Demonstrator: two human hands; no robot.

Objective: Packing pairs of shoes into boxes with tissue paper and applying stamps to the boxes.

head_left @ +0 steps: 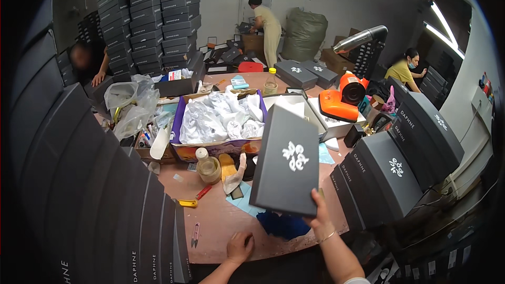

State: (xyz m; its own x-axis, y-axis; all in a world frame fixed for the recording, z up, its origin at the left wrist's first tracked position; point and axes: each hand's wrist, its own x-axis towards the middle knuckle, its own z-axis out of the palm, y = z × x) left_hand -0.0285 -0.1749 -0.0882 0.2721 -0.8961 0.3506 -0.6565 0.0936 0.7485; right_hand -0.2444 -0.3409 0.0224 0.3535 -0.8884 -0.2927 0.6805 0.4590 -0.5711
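A dark grey shoebox (279,173) with a white emblem is held up, tilted, above the table by my right hand (320,215), which grips its lower right corner. My left hand (240,247) rests by the table's near edge with its fingers curled in and nothing visible in them. Below the box lie a dark blue cloth (284,225) and light blue paper (243,206). Left of these are thread snips (195,235), a yellow-handled cutter (188,203), a small red object (203,192) and a glass jar (209,169) with a white cap.
Stacked grey shoeboxes (100,179) rise close on the left; more boxes (384,173) stand at right. A purple-edged carton (210,150) holds white wrapped items. Behind the raised box are an orange device (336,104) and a yellow-capped bottle (271,81). Several people work farther back.
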